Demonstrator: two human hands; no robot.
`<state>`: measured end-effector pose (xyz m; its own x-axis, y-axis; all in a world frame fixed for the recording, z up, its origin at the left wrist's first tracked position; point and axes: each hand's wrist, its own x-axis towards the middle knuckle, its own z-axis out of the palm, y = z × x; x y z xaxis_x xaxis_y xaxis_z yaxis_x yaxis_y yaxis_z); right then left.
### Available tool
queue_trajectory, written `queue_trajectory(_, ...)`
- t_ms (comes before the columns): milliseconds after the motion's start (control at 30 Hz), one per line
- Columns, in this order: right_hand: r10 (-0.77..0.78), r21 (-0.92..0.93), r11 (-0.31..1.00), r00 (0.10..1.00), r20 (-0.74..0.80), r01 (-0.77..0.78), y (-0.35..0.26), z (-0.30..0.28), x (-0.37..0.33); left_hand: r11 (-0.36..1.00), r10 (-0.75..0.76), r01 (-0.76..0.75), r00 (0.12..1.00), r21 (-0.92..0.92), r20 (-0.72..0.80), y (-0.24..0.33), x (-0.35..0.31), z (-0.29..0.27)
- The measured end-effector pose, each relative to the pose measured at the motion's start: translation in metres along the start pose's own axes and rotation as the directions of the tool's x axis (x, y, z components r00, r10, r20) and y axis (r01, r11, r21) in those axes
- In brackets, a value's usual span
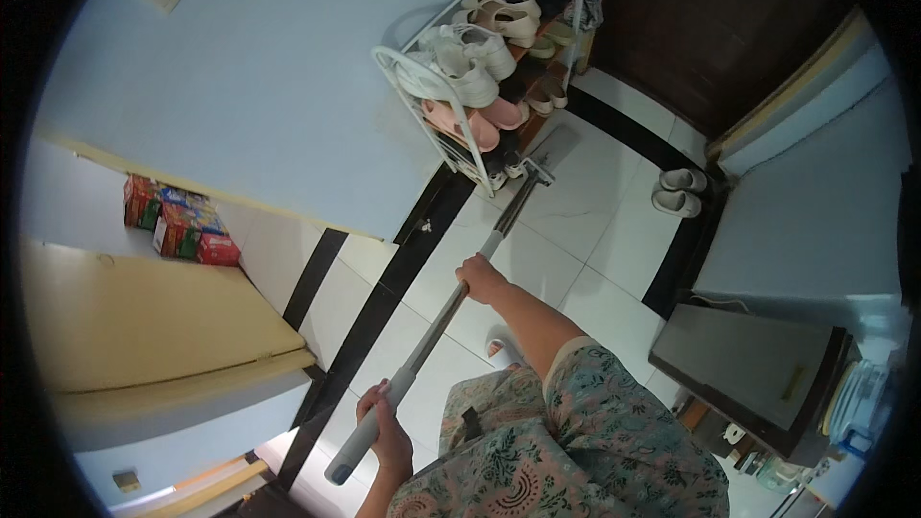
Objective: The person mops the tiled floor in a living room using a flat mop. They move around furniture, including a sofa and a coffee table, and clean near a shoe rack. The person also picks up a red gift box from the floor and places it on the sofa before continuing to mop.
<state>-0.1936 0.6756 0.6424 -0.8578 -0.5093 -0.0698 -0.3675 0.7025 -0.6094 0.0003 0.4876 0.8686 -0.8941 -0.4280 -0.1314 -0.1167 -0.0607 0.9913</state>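
A long grey-handled flat mop [436, 326] slants across the tiled floor [537, 259] from lower left to upper right. My left hand [387, 427] is wrapped round the thick grip near its top end. Farther down the pole, my right hand [483, 279] is closed round it in a fist. The flat mop head [554, 146] lies on the tiles beside the foot of the shoe rack [467, 139]. Its near part shows a pale bracket; the pad looks grey and blurred.
White, pink and beige shoes fill the rack against the blue wall [278, 67]. A pair of grey clogs [679, 192] sits on the dark floor border at right, near the brown door [715, 29]. A dark cabinet [753, 364] stands lower right; red boxes [182, 225] stand at left.
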Motion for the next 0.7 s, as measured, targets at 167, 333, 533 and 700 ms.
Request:
queue_trajectory(167, 0.103, 0.038, 0.994, 0.994, 0.026, -0.104, 0.009, -0.016, 0.007, 0.996, -0.033, 0.032, 0.999, -0.087, -0.007, -0.006, 0.021, 0.019)
queue_trajectory(333, 0.122, 0.008, 0.992, 0.988, -0.091, -0.122, 0.086, -0.037, 0.026, 0.987, -0.132, 0.133, 0.991, -0.094, 0.007, -0.015, 0.052, 0.090)
queue_trajectory(533, 0.145, 0.007, 0.989, 0.985, -0.094, -0.145, 0.200, -0.117, 0.024, 0.998, -0.056, 0.061, 0.992, -0.034, 0.113, -0.027, 0.068, 0.220)
queue_trajectory(700, 0.237, 0.234, 0.959, 0.901, -0.363, -0.158, 0.305, -0.208, 0.022, 0.978, 0.126, -0.173, 0.939, 0.120, 0.320, -0.015, 0.111, 0.354)
